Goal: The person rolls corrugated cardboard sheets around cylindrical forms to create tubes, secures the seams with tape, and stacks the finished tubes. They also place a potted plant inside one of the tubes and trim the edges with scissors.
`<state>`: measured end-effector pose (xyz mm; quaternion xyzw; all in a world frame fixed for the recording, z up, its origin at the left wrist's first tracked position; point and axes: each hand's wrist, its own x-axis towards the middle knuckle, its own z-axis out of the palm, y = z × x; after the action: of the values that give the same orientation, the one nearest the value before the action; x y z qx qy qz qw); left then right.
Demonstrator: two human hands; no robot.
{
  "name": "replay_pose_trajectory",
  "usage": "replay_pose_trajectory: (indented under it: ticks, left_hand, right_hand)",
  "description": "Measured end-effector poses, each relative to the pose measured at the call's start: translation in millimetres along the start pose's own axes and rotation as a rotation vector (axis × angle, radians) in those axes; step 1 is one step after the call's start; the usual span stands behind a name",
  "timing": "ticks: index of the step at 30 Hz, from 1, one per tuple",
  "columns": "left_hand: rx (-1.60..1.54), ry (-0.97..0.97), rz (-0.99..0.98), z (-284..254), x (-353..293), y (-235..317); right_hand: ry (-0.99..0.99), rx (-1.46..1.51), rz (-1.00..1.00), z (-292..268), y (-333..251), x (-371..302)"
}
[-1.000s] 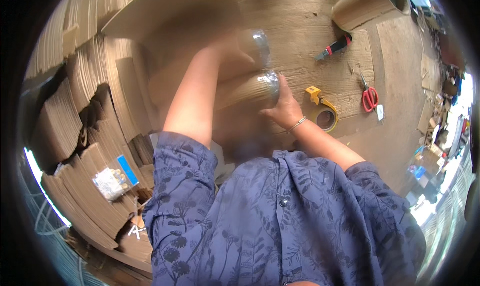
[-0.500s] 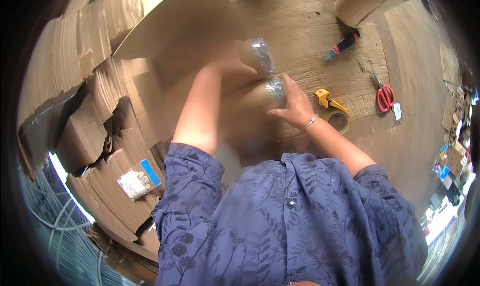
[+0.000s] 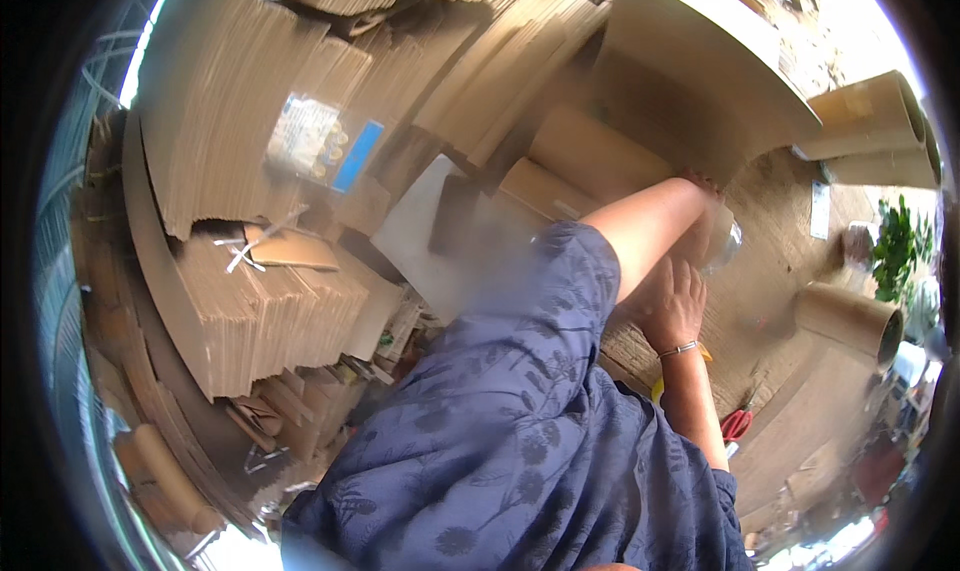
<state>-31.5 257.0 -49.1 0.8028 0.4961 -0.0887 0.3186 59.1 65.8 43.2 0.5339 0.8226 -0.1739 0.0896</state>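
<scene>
Two brown cardboard rolls lie side by side to the left of my arms, the upper roll (image 3: 597, 153) and the lower roll (image 3: 540, 189). My left hand (image 3: 703, 184) reaches over toward their right end; blur and the arm hide most of its fingers. Shiny clear tape (image 3: 734, 243) shows at a roll end just beyond that hand. Below the left forearm, my right hand (image 3: 676, 306) has its fingers stretched out and slightly apart, close to the rolls' end. Whether it touches them is hidden.
Stacked cardboard (image 3: 250, 81) fills the left, with a clear bag of small parts (image 3: 305, 141) on it. A large curved cardboard sheet (image 3: 700, 51) stands at the back. Red-handled scissors (image 3: 737, 425) lie right of my wrist. Tubes (image 3: 845, 316) and a green plant (image 3: 898, 246) are farther right.
The view has swung left, bringing more stacked cardboard into sight. My left arm now stretches across above the right hand, and the red-and-black cutter is no longer visible.
</scene>
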Motion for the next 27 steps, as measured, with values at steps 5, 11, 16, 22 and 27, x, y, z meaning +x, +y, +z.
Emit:
replay_pose_trajectory:
  ticks: [5, 11, 16, 22, 27]
  left_hand:
    - [-0.026, 0.051, -0.014, -1, 4, 4]
    - [-0.038, 0.083, 0.001, -4, -4, 6]
    - [-0.017, 0.104, 0.011, -8, -27, 9]
    - [0.028, 0.091, 0.124, 1, -82, 28]
    - [0.091, 0.342, 0.114, 45, -116, 24]
  right_hand:
    - [-0.008, -0.003, 0.046, -2, -3, 0]
    - [0.047, -0.035, 0.024, 15, 6, -2]
    - [0.078, -0.044, -0.021, 18, 0, -13]
    - [0.131, -0.044, -0.075, 15, -2, -52]
    - [0.155, 0.111, -0.204, 15, 0, -81]
